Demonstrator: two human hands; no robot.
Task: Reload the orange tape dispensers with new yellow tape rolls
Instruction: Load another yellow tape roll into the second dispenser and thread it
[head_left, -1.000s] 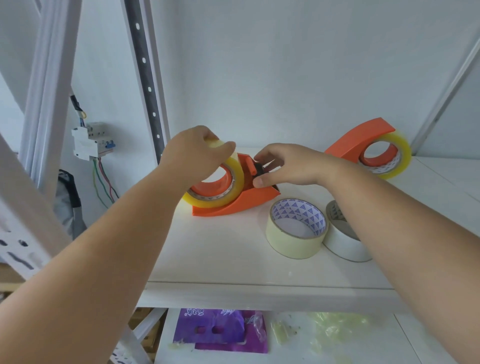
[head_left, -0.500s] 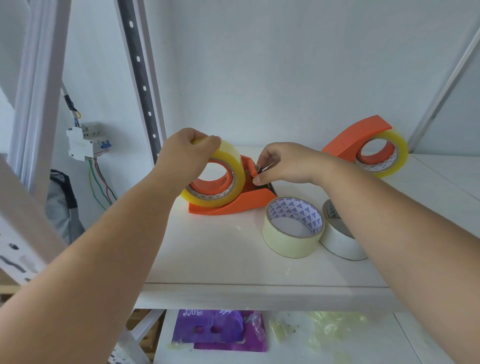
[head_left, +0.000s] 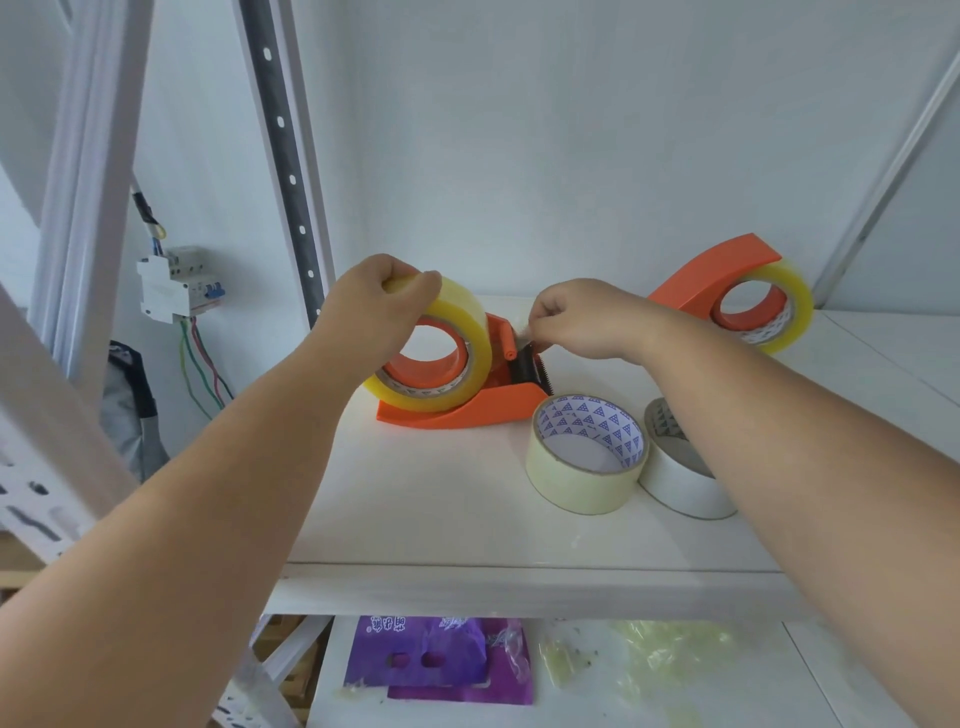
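An orange tape dispenser (head_left: 467, 410) lies on the white shelf (head_left: 441, 499) with a yellow tape roll (head_left: 470, 338) seated on its hub. My left hand (head_left: 374, 301) grips the top of that roll. My right hand (head_left: 576, 317) pinches the clear tape end just above the dispenser's orange roller and black cutter blade (head_left: 530, 364). A second orange dispenser (head_left: 711, 275) with its own yellow roll (head_left: 789, 306) leans at the back right.
A cream tape roll (head_left: 576, 480) and a white tape roll (head_left: 680, 483) lie flat in front of the dispenser, under my right forearm. A perforated shelf post (head_left: 283, 150) stands at the left. Purple packaging (head_left: 431, 660) lies on the lower shelf.
My left hand shifted from the roll's side up to its top. My right hand's fingers drew together from resting over the cutter into a pinch on the tape end.
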